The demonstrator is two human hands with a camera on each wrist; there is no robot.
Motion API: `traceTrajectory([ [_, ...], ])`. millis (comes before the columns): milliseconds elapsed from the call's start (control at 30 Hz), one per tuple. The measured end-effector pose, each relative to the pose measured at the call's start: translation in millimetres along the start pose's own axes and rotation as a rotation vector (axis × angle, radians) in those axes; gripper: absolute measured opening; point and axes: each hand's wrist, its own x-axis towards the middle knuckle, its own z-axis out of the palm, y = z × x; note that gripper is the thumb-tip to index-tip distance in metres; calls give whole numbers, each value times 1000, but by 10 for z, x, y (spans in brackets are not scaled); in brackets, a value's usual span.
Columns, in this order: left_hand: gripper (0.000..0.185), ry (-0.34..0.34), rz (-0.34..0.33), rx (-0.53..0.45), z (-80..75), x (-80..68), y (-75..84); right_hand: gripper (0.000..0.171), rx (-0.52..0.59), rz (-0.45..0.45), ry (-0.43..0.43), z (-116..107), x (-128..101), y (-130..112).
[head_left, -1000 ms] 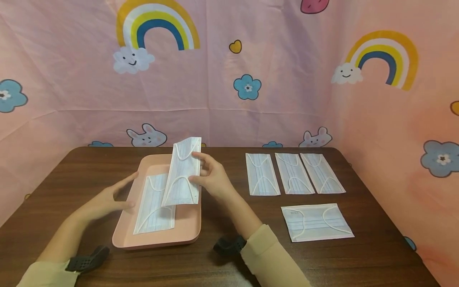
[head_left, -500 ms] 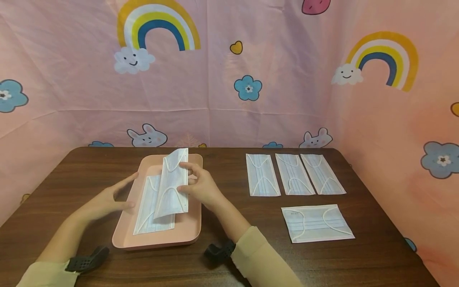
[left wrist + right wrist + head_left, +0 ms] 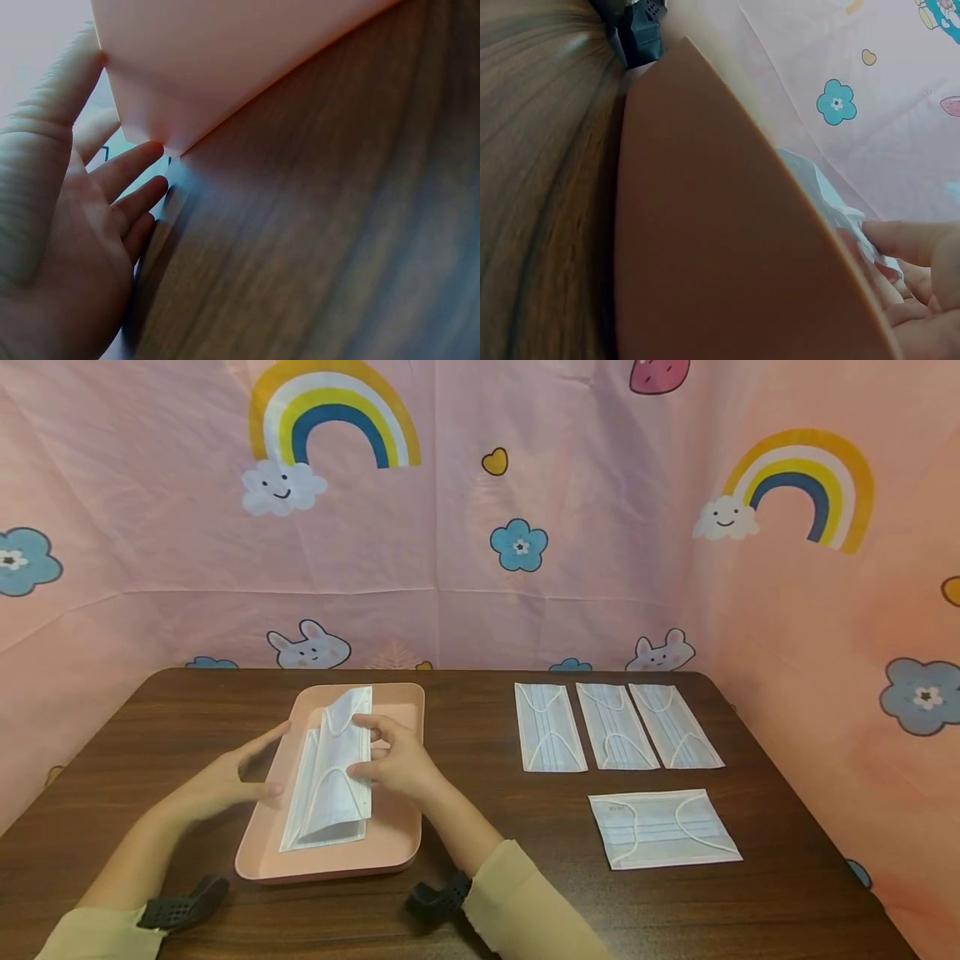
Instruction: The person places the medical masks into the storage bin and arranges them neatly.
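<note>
The left hand (image 3: 225, 781) is resting open-fingered against the pink tray's (image 3: 397, 847) left rim; in the tray, the right hand (image 3: 397, 764) is pinching a face mask (image 3: 337, 768) by its right edge, long axis running near-to-far, over another mask

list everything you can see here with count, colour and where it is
tray: 1, pink, left half of the table
mask in the tray: 1, white, lying flat in the tray, mostly covered
held mask: 1, white, over the tray, above the flat one
row of masks: 3, white, side by side at the table's far right
single mask: 1, white, lying crosswise nearer than the row
table: 1, dark brown wood
backdrop: 1, pink with rainbows, flowers and bunnies, behind and to the right
left hand: open, fingers against the tray's left rim
right hand: pinches the held mask's right edge
</note>
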Motion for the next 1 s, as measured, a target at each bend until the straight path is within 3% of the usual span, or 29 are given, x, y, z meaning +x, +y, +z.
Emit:
traceTrajectory([
  [333,93,-5,-5,-7,23,-7,-35,65,-207,5,36,120,57,69],
  [667,93,-3,-16,-18,14,-7,16,68,-316,59,26,151,46,82],
  [1000,92,-2,-27,-30,8,-5,13,68,-610,22,-11,118,78,31],
])
